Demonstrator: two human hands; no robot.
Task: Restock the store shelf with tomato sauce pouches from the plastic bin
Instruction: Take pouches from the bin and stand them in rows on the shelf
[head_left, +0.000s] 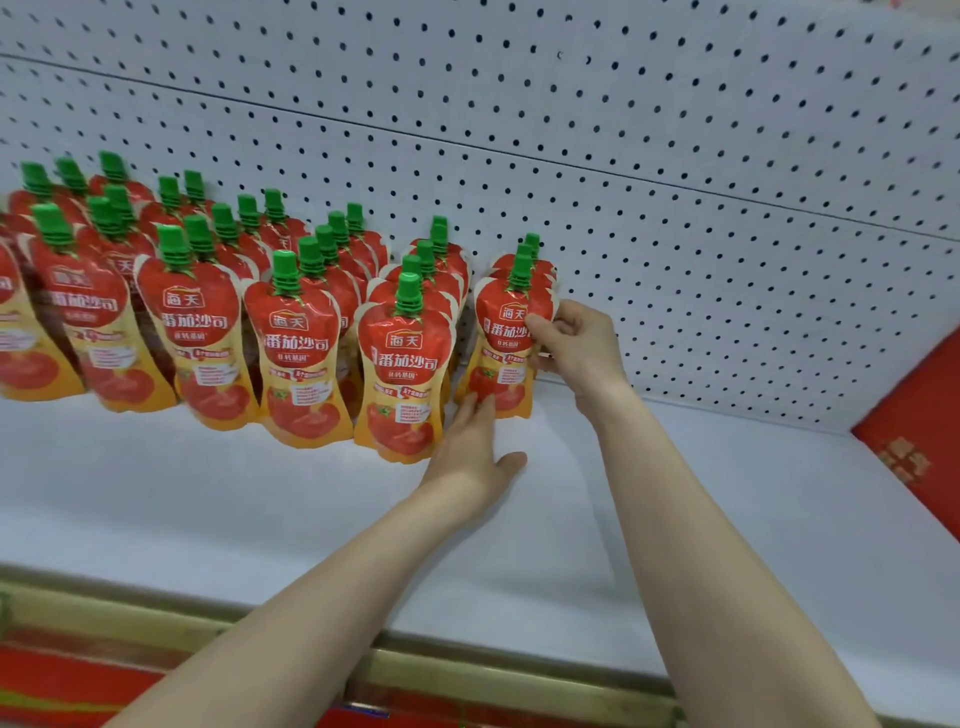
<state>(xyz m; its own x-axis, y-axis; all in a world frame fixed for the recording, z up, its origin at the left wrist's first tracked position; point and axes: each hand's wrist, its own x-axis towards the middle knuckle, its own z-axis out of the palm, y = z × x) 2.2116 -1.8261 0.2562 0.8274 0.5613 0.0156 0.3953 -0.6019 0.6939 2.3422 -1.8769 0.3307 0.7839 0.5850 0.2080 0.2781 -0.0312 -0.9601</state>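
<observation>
The end row's front pouch (501, 343) looks mid-placement near the shelf's (675, 493) back edge, right hand (576, 348) pinching its side, left hand's (475, 452) straight fingers steadying its base; next, let go and fetch another.

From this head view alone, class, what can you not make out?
Plastic bin: outside the head view.
Rear red, green-capped tomato sauce pouches: hidden behind front ones, uncountable.
Leftmost pouches: cut by left edge.
Red flat box: cut by right edge.
Small print on pouch labels: too small, blurred.
</observation>
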